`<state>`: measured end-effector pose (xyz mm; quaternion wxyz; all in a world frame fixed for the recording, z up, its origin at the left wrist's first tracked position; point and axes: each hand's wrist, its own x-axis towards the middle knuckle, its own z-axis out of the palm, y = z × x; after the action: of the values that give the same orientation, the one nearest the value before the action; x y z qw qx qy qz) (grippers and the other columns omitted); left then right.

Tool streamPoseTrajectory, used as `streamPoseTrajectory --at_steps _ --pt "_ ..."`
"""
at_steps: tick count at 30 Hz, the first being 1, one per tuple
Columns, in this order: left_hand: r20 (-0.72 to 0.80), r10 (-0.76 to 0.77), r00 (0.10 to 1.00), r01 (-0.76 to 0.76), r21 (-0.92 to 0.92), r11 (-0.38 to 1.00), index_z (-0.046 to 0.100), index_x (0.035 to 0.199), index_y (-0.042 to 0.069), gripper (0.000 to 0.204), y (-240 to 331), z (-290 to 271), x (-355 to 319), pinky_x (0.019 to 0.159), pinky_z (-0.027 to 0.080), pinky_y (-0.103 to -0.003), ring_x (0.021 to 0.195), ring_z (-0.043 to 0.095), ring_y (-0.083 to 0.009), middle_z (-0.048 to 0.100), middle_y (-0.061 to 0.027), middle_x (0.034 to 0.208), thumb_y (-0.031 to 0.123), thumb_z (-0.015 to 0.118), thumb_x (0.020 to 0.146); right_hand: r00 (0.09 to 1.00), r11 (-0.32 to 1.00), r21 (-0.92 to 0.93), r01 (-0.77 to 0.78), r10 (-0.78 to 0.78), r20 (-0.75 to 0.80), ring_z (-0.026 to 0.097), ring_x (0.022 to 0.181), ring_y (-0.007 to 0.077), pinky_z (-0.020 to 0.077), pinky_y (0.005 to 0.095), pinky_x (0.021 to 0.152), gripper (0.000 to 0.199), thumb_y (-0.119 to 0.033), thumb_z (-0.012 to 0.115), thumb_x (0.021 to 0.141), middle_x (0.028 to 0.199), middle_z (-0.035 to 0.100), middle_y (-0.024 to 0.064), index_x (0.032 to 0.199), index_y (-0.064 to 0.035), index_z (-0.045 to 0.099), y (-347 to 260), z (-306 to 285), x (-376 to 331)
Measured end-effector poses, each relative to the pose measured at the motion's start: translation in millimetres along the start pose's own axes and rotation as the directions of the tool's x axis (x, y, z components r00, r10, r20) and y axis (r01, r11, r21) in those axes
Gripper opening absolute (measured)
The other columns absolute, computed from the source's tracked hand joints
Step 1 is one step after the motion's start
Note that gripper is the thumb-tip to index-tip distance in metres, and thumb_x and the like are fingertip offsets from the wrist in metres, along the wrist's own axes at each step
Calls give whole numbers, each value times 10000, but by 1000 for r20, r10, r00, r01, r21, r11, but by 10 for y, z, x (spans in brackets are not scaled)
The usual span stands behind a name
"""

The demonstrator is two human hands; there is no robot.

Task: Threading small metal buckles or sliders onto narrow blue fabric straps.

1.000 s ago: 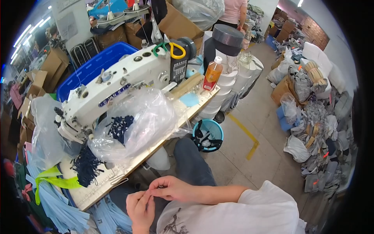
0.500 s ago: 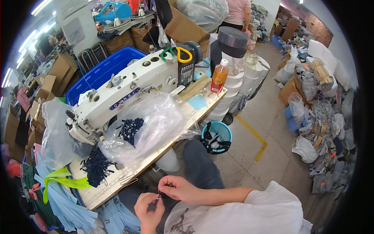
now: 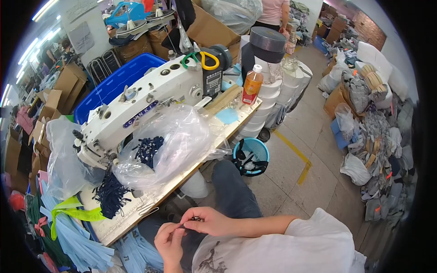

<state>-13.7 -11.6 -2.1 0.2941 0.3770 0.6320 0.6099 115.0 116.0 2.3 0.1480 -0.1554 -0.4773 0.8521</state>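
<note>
Over my lap, my left hand and my right hand meet at the fingertips. Both are closed in a pinch on something small and dark, mostly covered by the fingers; its kind is not clear. A bit of it shows in the curl of the right hand. Beyond them stands a white sewing machine on a table. Below its needle end lies a bunch of navy looped cords. More navy cords sit in a clear plastic bag beside the machine.
Bright yellow-green fabric and light blue strips hang at the table's left end. A drink bottle stands at the far right end. A blue basket is on the floor, with grey fabric heaps farther right. Someone in pink stands behind.
My hands have drawn together; the left fingertips now touch the right ones, where a gap showed before. The whole view has shifted slightly.
</note>
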Motion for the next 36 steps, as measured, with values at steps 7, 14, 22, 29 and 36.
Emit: streamPoseTrajectory --at_steps 7,14,22,29,36 --pt "-13 -30 999 30 -7 1000 620 910 -43 116 47 -16 28 605 486 -234 668 581 -132 601 -94 865 -39 667 805 1000 999 -39 11 -11 16 466 730 25 382 182 632 134 -148 567 953 875 571 -42 1046 -58 600 24 -26 28" --pt "6 -65 998 65 -15 998 617 961 -12 149 116 -8 35 721 467 -217 800 581 -111 634 -66 952 -52 676 829 988 967 -201 154 -146 57 490 872 51 405 207 748 162 -171 576 948 946 574 -27 1049 -46 603 43 -46 18" --pt "-82 -194 977 185 -108 977 620 921 -15 120 86 -16 8 623 497 -232 672 599 -130 645 -86 881 -30 689 824 989 996 -82 31 -19 144 516 857 67 423 222 752 182 -219 580 950 919 596 -11 974 -39 590 90 -92 34" --pt "-117 -111 987 100 -96 990 624 934 -32 125 63 -31 3 632 517 -251 682 607 -141 647 -100 881 5 691 834 987 974 -159 159 -156 33 522 777 57 429 226 678 158 -183 597 936 857 600 -4 968 -29 596 82 -27 42" --pt "-67 -40 997 47 113 992 632 1050 -36 224 109 13 -23 681 504 -233 770 598 -120 646 -93 935 14 692 840 976 941 -273 200 -215 -29 515 717 57 428 224 628 141 -157 614 907 811 586 -3 943 -20 612 57 -23 0"
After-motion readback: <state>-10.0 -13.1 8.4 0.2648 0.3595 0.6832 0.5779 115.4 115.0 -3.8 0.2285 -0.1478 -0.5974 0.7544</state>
